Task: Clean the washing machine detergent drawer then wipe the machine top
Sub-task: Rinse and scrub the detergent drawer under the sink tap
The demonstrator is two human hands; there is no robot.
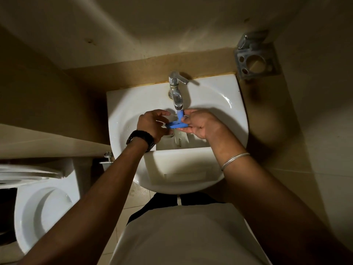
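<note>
The white detergent drawer (181, 163) lies in the white sink (225, 104), its front panel toward me. Above it, under the chrome tap (176, 96), both hands hold a small blue plastic insert (176, 123). My right hand (200, 124) pinches its right side with fingers and thumb. My left hand (152, 124), with a black watch on the wrist, grips its left end with curled fingers. Part of the blue piece stands upright just below the spout.
A toilet (44, 211) with its lid raised stands at the lower left, close to the sink. A metal toothbrush holder (256, 58) is fixed to the wall at the upper right. Beige walls close in around the basin on three sides.
</note>
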